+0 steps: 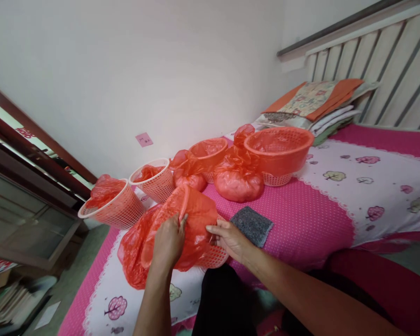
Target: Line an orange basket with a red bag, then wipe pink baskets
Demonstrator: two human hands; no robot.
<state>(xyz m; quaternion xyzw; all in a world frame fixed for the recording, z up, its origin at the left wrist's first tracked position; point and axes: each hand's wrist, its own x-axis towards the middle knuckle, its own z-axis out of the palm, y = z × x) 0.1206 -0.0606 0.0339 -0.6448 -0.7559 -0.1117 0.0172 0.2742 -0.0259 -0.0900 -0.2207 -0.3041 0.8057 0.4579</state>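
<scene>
On the bed [311, 217], near its front edge, a basket [216, 256] is tipped over with a red bag [201, 210] drawn over its rim, the plastic being pinched by the fingers of the left hand [168, 240] at the rim and of the right hand [227, 237] along the side. Beyond it, red plastic is bunched inside two pale-rimmed baskets [161, 185], and two more baskets [278, 180] are lined with it. Beside these, two gathered bags [240, 184] are filled, their contents indistinct.
</scene>
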